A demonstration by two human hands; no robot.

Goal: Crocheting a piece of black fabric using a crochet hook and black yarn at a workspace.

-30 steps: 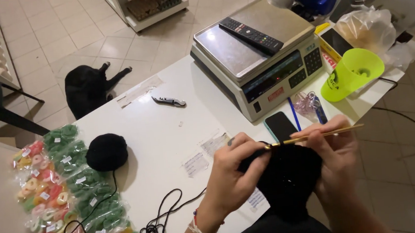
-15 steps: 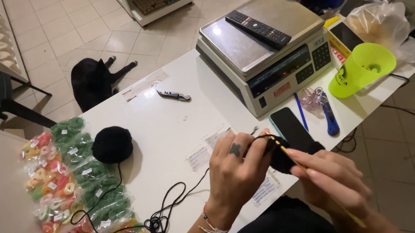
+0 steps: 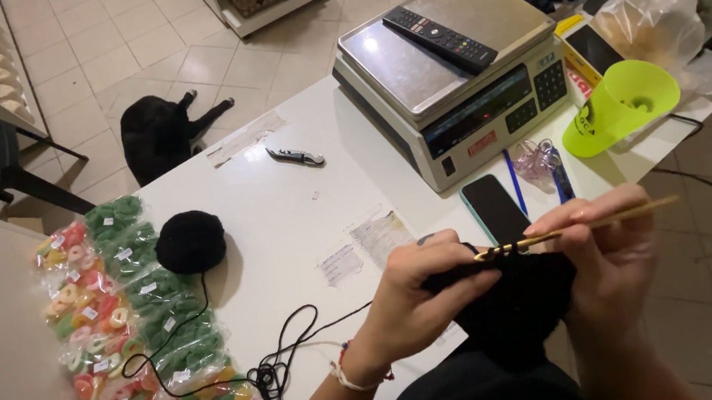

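My left hand (image 3: pixel 419 297) pinches the top edge of a black knitted piece (image 3: pixel 517 306) that hangs between both hands. My right hand (image 3: pixel 610 252) holds a thin wooden needle (image 3: pixel 603 224) pushed through the piece's top stitches, its tip pointing left toward my left fingers. A black yarn strand (image 3: pixel 214 334) runs in loops across the white table (image 3: pixel 289 205) from the knitting to a black yarn ball (image 3: pixel 191 242) at the left.
Bagged ring candies (image 3: pixel 129 328) lie along the table's left edge. A weighing scale (image 3: pixel 449 91) with a remote control (image 3: pixel 440 37) on it stands at the back, beside a lime cup (image 3: pixel 615 108), a phone (image 3: pixel 496 210) and a small folding knife (image 3: pixel 295 156). A black cat (image 3: pixel 160 131) lies on the floor.
Both hands rose and the needle swung back to level, its tip through the knitting's top edge. Half a second ago my right hand was lower with the needle angled down.
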